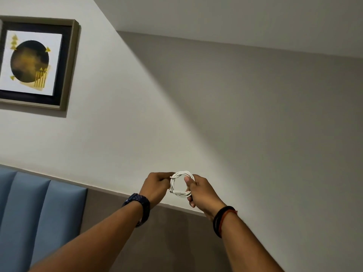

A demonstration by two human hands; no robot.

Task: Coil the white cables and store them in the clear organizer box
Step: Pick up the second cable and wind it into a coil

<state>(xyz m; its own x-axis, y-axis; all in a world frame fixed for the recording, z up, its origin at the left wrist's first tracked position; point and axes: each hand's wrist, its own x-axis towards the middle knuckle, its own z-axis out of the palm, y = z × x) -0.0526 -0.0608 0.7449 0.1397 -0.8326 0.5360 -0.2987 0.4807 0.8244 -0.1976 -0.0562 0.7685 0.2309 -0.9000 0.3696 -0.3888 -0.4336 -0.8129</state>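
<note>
A white cable [179,193] is wound into a small round coil, held up in front of a wall. My left hand [157,188] pinches the coil's left side near the top. My right hand [202,192] grips its right side, thumb pressed over the strands. A connector end lies along the bottom of the coil. The clear organizer box is not in view.
A framed picture [35,63] hangs on the pale wall at upper left. A blue padded panel [39,213] and a grey-brown wall panel [176,242] fill the lower part. I wear a dark watch [139,203] on the left wrist and bands [222,218] on the right.
</note>
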